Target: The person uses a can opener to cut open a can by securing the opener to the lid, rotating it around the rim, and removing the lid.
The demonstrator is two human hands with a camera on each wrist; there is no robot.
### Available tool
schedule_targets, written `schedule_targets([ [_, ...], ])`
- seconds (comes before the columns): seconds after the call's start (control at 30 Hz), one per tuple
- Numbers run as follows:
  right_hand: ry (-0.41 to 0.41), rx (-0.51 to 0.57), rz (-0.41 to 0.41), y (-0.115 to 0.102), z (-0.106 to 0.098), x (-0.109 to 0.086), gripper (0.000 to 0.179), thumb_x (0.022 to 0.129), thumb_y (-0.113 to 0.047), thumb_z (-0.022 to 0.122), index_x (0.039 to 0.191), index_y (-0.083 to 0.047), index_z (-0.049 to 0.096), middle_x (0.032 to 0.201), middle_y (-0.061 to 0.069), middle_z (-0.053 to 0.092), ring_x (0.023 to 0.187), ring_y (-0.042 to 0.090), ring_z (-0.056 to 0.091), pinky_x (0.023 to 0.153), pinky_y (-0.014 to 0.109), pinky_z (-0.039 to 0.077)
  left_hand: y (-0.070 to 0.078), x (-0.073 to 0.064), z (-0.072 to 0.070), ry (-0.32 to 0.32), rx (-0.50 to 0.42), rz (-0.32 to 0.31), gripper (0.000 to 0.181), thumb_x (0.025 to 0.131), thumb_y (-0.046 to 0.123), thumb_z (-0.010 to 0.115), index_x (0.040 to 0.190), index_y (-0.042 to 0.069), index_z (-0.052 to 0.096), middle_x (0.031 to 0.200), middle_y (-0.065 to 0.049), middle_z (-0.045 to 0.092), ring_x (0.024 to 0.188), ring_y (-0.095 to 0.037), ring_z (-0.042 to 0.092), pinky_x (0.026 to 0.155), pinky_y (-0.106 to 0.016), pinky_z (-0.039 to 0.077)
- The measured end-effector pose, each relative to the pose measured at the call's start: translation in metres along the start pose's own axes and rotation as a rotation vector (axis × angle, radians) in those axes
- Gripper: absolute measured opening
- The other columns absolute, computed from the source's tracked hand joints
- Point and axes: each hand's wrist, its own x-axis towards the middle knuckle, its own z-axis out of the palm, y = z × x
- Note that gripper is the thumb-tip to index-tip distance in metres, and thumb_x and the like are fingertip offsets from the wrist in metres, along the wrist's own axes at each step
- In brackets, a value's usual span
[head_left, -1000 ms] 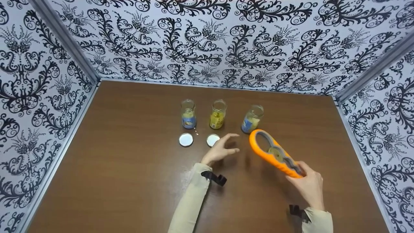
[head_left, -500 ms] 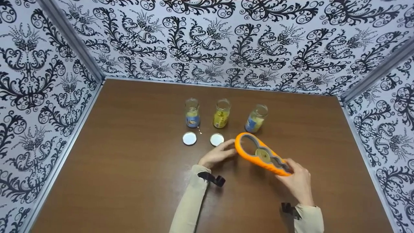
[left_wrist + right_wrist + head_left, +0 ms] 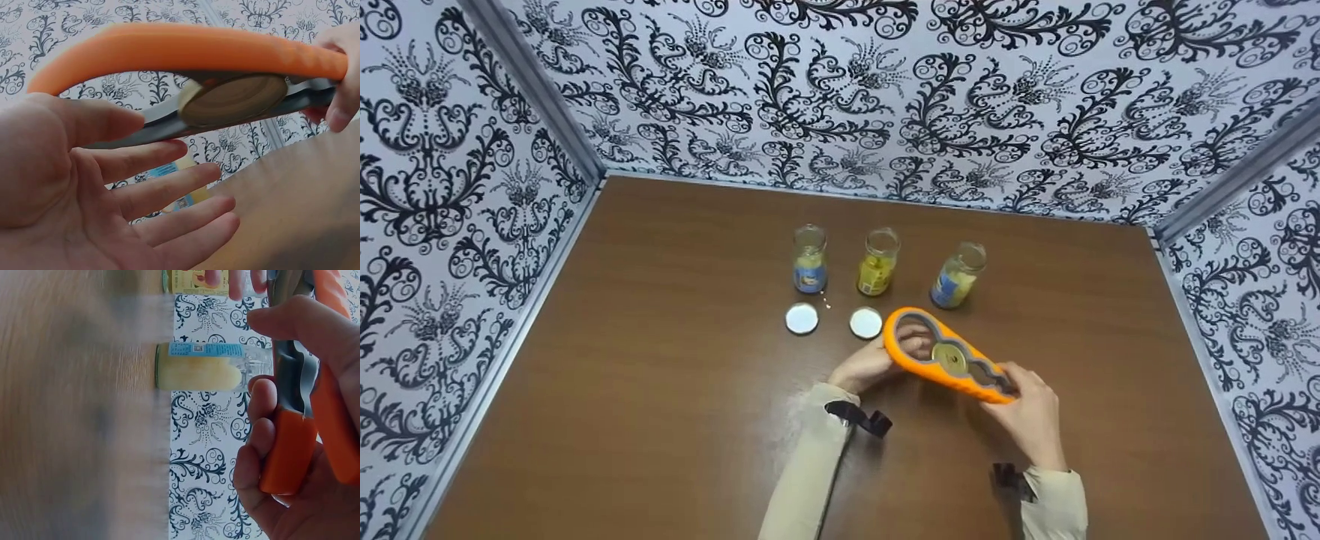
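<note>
My right hand [image 3: 1027, 412] grips one end of an orange and grey multi-hole jar opener [image 3: 979, 390], tilted above the table. A gold jar lid [image 3: 950, 358] sits in one of its middle holes. At the large-loop end is my left hand [image 3: 870, 364]; its fingers show through the loop in the head view. The left wrist view has that hand's fingers [image 3: 185, 185] spread and fairly straight, with the thumb overlapping the loop's grey inner rim; firm contact cannot be told. Behind the opener, an uncapped glass jar [image 3: 958, 279] with a blue label and pale contents stands upright.
Two more uncapped jars, one blue-labelled [image 3: 810, 266] and one yellow [image 3: 877, 266], stand to the left. Two lids, a left one [image 3: 802, 319] and a right one [image 3: 865, 322], lie white side up before them. Small crumbs [image 3: 826, 301] lie nearby. Patterned walls [image 3: 840, 97] enclose the brown table [image 3: 675, 337].
My right hand has brought the jar opener leftward, lid still in it, so its large loop now overlaps my left hand. The jars and loose lids stay put on the table.
</note>
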Motion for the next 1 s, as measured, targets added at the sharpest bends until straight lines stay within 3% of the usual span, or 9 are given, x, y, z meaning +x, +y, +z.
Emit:
schedule_targets([
  [0.2, 0.024, 0.023, -0.02, -0.004, 0.003, 0.006, 0.039, 0.059, -0.008, 0.088, 0.093, -0.009, 0.07, 0.082, 0.007, 0.065, 0.074, 0.024, 0.057, 0.064, 0.045, 0.045, -0.005, -0.001, 0.006, 0.066, -0.107, -0.049, 0.034, 0.098, 0.009, 0.051, 0.13, -0.004, 0.049, 0.105, -0.003, 0.061, 0.096, -0.015, 0.057, 0.085, -0.028, 0.046],
  [0.43, 0.047, 0.036, -0.045, -0.006, 0.007, 0.008, 0.04, 0.058, -0.007, 0.089, 0.093, -0.009, 0.07, 0.082, 0.006, 0.065, 0.075, 0.023, 0.057, 0.064, 0.043, 0.045, -0.011, -0.001, 0.009, 0.099, -0.199, -0.05, 0.026, 0.099, 0.009, 0.049, 0.124, 0.003, 0.052, 0.103, -0.002, 0.06, 0.088, -0.013, 0.058, 0.081, -0.026, 0.046],
  [0.57, 0.04, 0.039, -0.047, -0.007, 0.008, 0.009, 0.039, 0.059, -0.006, 0.088, 0.093, -0.01, 0.07, 0.084, 0.004, 0.066, 0.078, 0.021, 0.057, 0.066, 0.042, 0.047, -0.012, 0.001, 0.01, 0.078, -0.268, -0.032, 0.018, 0.098, 0.006, 0.047, 0.115, 0.009, 0.054, 0.101, -0.002, 0.058, 0.087, -0.013, 0.059, 0.081, -0.028, 0.047],
  [0.7, 0.03, 0.047, -0.04, -0.01, 0.007, 0.012, 0.038, 0.061, -0.006, 0.087, 0.094, -0.009, 0.07, 0.086, 0.003, 0.066, 0.081, 0.02, 0.058, 0.07, 0.042, 0.048, -0.012, 0.001, 0.012, 0.05, -0.36, -0.023, 0.025, 0.097, 0.009, 0.047, 0.121, 0.007, 0.048, 0.105, -0.004, 0.056, 0.09, -0.015, 0.059, 0.084, -0.033, 0.046],
  [0.83, 0.034, 0.059, -0.059, -0.012, 0.006, 0.016, 0.039, 0.06, -0.004, 0.087, 0.095, -0.008, 0.069, 0.086, 0.004, 0.065, 0.083, 0.02, 0.057, 0.07, 0.04, 0.048, -0.011, 0.001, 0.014, 0.033, -0.461, -0.024, 0.046, 0.096, 0.012, 0.05, 0.137, 0.001, 0.032, 0.12, -0.011, 0.051, 0.103, -0.023, 0.056, 0.096, -0.043, 0.041],
  [1.0, 0.031, 0.074, -0.073, -0.013, 0.006, 0.019, 0.039, 0.061, -0.003, 0.087, 0.095, -0.009, 0.069, 0.087, 0.002, 0.065, 0.084, 0.018, 0.057, 0.071, 0.033, 0.048, -0.012, 0.0, 0.015, 0.014, -0.499, -0.041, 0.066, 0.097, 0.016, 0.052, 0.149, 0.001, 0.014, 0.137, -0.017, 0.042, 0.116, -0.032, 0.051, 0.105, -0.056, 0.03],
])
